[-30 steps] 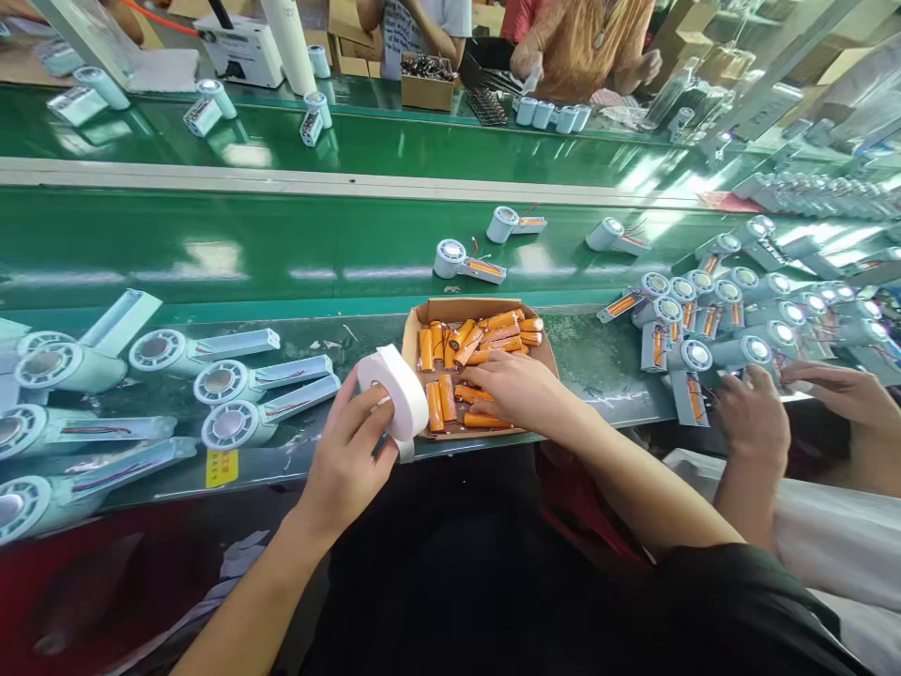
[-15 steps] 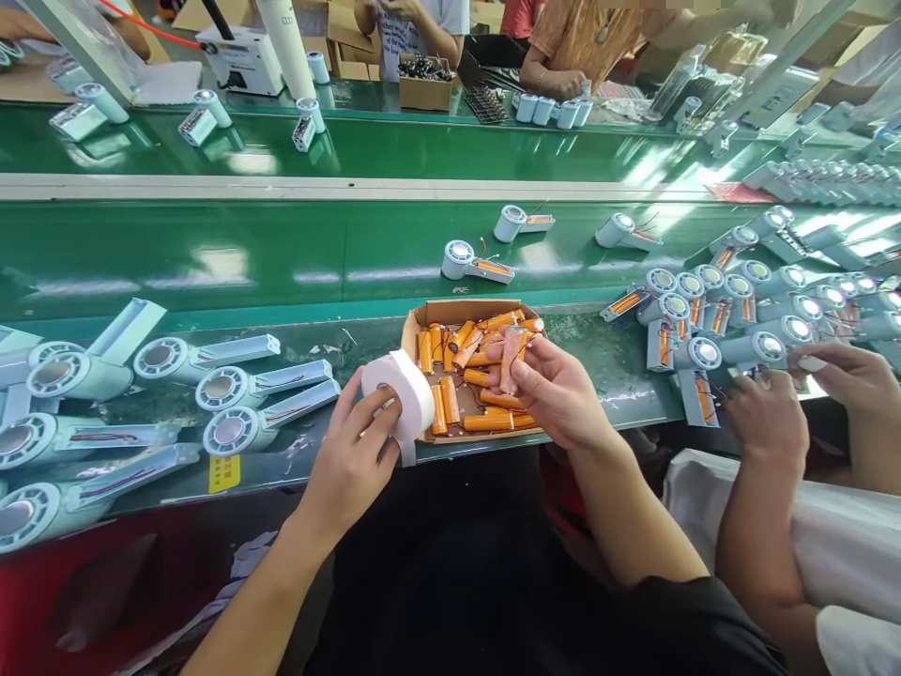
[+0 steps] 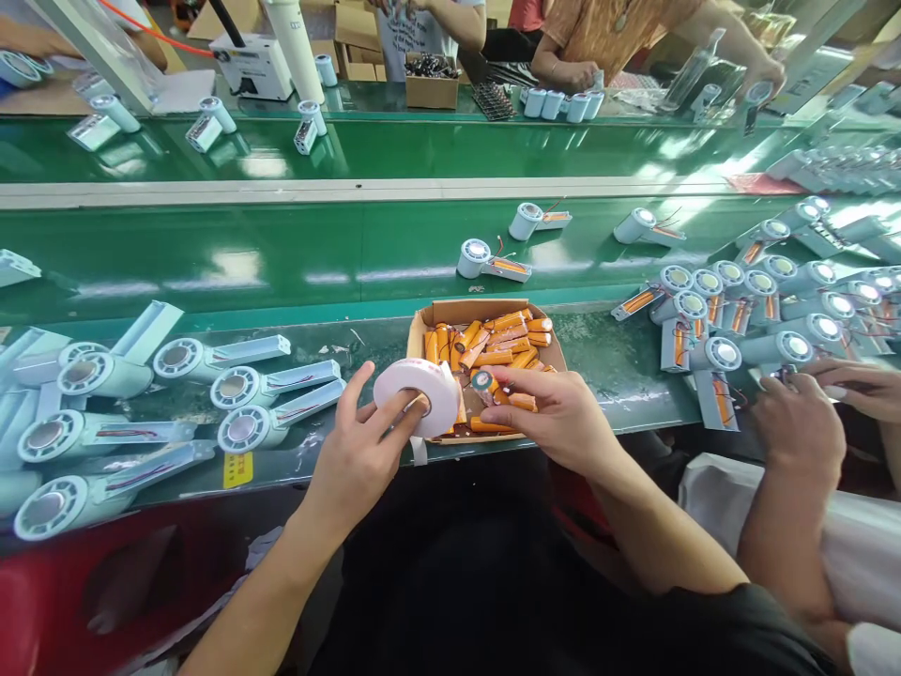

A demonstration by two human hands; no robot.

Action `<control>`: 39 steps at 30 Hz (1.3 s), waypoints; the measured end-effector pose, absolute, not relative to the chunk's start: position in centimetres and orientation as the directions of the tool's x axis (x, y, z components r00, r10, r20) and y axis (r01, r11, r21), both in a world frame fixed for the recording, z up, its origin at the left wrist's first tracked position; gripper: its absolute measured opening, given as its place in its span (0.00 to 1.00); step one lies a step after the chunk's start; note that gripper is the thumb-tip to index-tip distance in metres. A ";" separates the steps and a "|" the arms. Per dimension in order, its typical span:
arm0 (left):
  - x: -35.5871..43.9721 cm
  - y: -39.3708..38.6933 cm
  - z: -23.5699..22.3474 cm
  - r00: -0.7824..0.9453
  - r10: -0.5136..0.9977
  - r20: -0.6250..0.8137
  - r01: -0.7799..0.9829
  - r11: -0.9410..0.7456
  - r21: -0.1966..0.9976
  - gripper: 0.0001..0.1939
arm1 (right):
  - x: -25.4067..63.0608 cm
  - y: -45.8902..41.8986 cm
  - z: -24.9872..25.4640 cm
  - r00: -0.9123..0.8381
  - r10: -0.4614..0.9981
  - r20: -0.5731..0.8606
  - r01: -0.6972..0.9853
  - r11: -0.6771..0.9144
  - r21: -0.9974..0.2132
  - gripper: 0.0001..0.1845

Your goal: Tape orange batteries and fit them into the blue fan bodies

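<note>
My left hand (image 3: 370, 437) holds a roll of white tape (image 3: 442, 399), with fingers pushed into its core. A loose end of tape hangs below the roll. Between the thumb and fingers of my right hand (image 3: 553, 413) is an orange battery (image 3: 485, 383), its round end turned toward me. Both hands are over the near edge of a cardboard box (image 3: 557, 353) on the bench. Several orange batteries (image 3: 508, 329) with thin wires lie in that box. The roll and my hands cover part of its contents.
Pale blue fan housings (image 3: 243, 427) with open handles lie to the left. More housings (image 3: 722, 355), with orange batteries in their handles, crowd the right, near a co-worker's hands (image 3: 799, 422). A green conveyor belt (image 3: 282, 244) runs behind. Other people work across it.
The battery in my right hand has tipped from upright to end-on and come lower, closer to the tape. The tape roll has turned its flat side up. The whole view has shifted slightly.
</note>
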State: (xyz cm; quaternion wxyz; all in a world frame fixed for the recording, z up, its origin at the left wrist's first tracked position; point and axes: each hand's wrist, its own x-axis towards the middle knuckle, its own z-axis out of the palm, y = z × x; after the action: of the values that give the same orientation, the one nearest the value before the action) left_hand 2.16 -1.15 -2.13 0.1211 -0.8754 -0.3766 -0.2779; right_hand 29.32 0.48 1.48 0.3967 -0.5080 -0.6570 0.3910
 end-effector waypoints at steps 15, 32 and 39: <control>5.0 -2.1 0.2 0.517 0.637 0.573 0.813 -0.575 -0.095 0.24 | 28.7 1.5 0.5 -0.154 0.976 -0.152 -0.071 -0.164 -0.984 0.33; 8.6 -0.7 -1.9 0.369 0.732 0.572 0.760 -0.592 0.267 0.21 | 32.1 3.1 0.2 0.611 0.730 0.306 -0.151 0.487 -0.860 0.21; 2.2 0.7 -1.7 0.408 0.776 0.481 0.791 -0.564 0.239 0.21 | 33.1 1.2 1.9 0.523 0.806 0.277 -0.060 0.359 -0.931 0.22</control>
State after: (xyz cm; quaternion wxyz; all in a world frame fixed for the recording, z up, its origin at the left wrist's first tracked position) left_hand 2.17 0.65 -1.67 0.0130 -0.8389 -0.4669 -0.2797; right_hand 33.10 1.18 1.93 0.7276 -0.4816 -0.3873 0.2978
